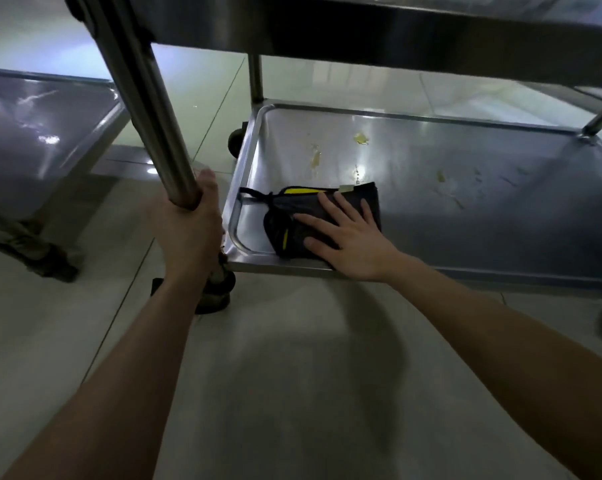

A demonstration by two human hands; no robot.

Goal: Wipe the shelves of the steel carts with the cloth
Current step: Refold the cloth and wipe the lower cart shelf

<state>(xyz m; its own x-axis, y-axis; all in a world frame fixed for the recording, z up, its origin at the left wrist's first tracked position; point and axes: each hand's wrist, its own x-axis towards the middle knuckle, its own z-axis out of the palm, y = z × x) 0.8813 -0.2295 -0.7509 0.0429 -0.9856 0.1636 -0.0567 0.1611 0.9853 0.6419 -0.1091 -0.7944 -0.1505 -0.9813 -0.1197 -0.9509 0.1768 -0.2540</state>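
Presses the cloth (303,206) into the near left corner of the bottom shelf (466,216) with the right hand (350,239), fingers (367,214) straight and spread; clenches the left hand (188,226) round the cart leg (143,98). Soft, light, likely to bunch: best pinned mid-cloth

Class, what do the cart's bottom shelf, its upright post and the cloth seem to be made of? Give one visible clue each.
Bottom shelf: likely stainless steel, satin finish; it mirrors light and has a pressed rim.
Upright post: polished metal tube, probably steel; long highlights.
Cloth: soft dark fabric with yellow trim; it creases, fibre unclear.
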